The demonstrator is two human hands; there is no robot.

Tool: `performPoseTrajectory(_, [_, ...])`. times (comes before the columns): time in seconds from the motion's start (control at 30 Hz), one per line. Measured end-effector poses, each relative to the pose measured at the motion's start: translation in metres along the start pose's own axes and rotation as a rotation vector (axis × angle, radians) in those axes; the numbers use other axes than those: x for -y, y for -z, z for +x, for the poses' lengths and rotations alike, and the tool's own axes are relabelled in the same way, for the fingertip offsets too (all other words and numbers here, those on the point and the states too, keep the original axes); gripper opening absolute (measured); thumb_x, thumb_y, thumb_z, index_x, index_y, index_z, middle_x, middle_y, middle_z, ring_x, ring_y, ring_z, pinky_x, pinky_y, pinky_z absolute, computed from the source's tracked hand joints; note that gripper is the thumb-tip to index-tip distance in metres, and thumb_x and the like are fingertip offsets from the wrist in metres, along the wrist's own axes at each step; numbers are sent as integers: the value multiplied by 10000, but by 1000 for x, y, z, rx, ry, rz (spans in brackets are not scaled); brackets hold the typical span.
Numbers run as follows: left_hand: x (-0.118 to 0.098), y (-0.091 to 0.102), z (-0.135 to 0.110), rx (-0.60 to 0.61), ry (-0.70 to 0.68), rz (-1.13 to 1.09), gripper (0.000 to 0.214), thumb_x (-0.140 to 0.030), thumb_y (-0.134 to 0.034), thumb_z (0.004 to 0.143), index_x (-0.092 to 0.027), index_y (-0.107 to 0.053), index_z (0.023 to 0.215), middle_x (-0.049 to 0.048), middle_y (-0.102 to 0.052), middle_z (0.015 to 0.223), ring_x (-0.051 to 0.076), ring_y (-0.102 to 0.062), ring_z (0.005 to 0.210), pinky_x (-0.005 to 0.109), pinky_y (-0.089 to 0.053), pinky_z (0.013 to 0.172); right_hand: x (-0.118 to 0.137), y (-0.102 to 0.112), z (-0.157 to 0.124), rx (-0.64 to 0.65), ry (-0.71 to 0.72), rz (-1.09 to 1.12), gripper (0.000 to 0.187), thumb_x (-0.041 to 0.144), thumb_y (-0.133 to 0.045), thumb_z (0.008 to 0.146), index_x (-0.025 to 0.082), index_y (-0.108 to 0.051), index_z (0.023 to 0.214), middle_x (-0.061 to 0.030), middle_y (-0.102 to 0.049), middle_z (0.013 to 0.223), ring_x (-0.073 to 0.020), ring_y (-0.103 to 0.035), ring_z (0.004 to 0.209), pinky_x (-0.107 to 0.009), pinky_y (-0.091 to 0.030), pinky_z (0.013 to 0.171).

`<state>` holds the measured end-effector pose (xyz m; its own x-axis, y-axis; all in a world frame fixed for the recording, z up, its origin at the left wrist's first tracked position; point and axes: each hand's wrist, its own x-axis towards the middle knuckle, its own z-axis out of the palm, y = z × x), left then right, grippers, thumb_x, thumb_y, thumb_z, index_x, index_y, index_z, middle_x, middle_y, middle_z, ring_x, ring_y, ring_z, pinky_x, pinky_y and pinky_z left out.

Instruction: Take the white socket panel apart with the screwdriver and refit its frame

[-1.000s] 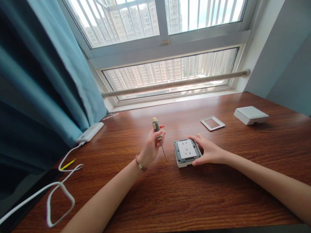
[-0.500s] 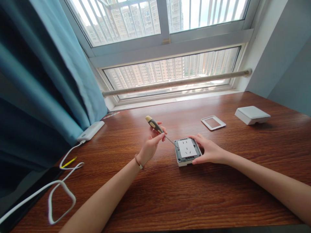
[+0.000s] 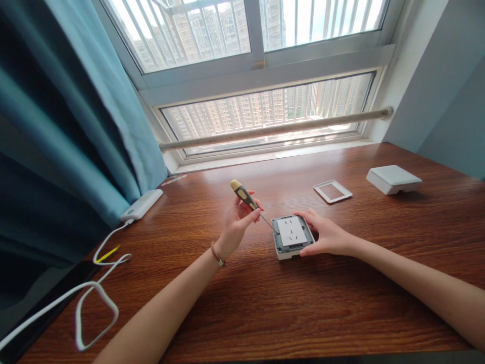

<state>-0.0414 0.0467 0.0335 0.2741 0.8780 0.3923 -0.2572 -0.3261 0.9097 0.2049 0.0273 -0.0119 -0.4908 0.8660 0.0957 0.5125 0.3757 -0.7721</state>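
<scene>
A screwdriver (image 3: pixel 243 194) with a grey and yellow handle is held in my left hand (image 3: pixel 239 220), its fingers closed on the handle's lower end. The thin shaft slants down to the right, and its tip meets a screw at the left side of a wall socket (image 3: pixel 292 231). This socket has a white slotted face in a grey frame and sits on a white back box, flat on the table. Around its right side, my right hand (image 3: pixel 326 233) grips it with the thumb at the near edge and fingers at the far edge.
A white cover frame (image 3: pixel 332 192) lies beyond my right hand, and a white switch-like box (image 3: pixel 394 179) stands farther right. At left, a white power strip (image 3: pixel 142 205) with a looping cable (image 3: pixel 100 285) lies beside the blue curtain (image 3: pixel 125 126). The window is behind the table.
The screwdriver's handle has shifted slightly right and looks turned, with my left fingers moved along with it. The socket and my right hand have stayed in place.
</scene>
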Motion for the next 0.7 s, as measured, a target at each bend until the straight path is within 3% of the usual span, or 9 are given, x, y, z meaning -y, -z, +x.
performPoseTrajectory(0.7, [-3, -2, -1, -30, 10, 57, 399, -194, -657, 719, -194, -446, 1057, 15, -582, 786, 84, -489, 582, 225, -410, 534, 2, 0, 0, 5, -4, 9, 873, 495, -765, 515, 289, -372, 1266, -41, -438, 1050, -226, -522, 944, -352, -466, 797])
